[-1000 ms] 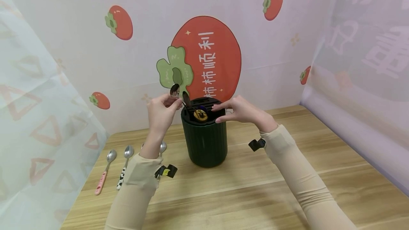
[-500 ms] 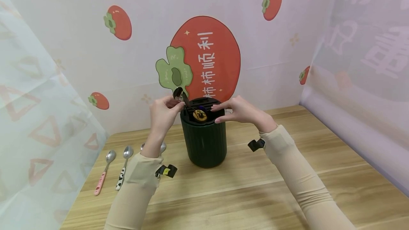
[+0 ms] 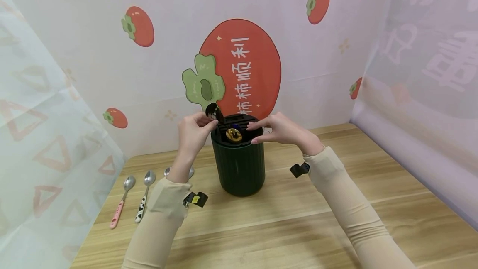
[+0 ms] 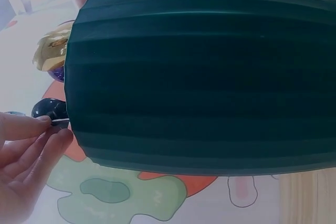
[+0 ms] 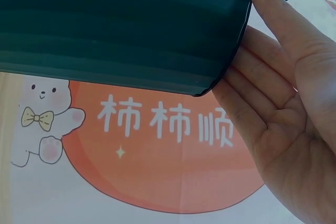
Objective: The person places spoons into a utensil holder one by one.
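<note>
Shifted slightly toward four o'clock over the last second, the left hand [image 3: 193,135] brings a dark spoon [image 3: 211,110] closer to the dark green ribbed container [image 3: 240,169], pinching it by its stem at the rim's eleven o'clock. With thumb and fingers spread apart, the right hand [image 3: 281,130] touches the rim at two o'clock. A golden spoon [image 3: 234,135] stands inside the container. At eight o'clock from it, a pink-handled spoon [image 3: 121,203] and a cow-print spoon [image 3: 145,196] lie on the wooden table [image 3: 254,235].
</note>
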The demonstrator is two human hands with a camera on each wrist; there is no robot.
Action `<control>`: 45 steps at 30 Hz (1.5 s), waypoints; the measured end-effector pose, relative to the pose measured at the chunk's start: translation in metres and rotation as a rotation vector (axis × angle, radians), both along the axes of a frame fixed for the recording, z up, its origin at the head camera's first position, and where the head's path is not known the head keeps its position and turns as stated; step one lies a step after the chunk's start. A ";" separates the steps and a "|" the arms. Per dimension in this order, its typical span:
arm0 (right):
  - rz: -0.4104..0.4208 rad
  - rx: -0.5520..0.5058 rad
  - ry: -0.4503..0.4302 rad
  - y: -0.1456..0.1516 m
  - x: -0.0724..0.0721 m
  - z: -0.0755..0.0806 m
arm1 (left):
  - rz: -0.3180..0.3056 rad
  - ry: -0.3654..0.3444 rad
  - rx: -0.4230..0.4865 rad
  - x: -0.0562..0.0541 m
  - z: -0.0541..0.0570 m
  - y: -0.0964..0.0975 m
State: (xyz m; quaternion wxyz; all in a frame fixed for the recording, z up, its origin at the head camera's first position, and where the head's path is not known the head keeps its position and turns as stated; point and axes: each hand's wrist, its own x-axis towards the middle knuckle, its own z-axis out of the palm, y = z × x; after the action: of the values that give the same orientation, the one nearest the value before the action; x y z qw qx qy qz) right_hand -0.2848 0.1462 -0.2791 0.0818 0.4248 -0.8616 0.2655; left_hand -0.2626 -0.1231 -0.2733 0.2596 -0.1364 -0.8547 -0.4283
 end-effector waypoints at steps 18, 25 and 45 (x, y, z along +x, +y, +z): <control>-0.008 0.017 0.003 0.000 -0.001 -0.001 | -0.048 -0.012 -0.036 -0.002 0.000 0.009; -0.005 0.006 -0.003 0.000 -0.001 -0.001 | -0.043 -0.015 -0.150 -0.003 0.001 0.007; -0.003 0.012 -0.010 0.000 -0.001 -0.001 | 0.009 -0.040 -0.091 0.010 -0.015 -0.033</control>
State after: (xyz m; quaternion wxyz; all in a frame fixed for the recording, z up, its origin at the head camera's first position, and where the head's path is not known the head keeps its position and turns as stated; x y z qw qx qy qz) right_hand -0.2859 0.1466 -0.2796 0.0755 0.4225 -0.8643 0.2624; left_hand -0.2525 -0.1556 -0.2879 0.2378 -0.1356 -0.8791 -0.3903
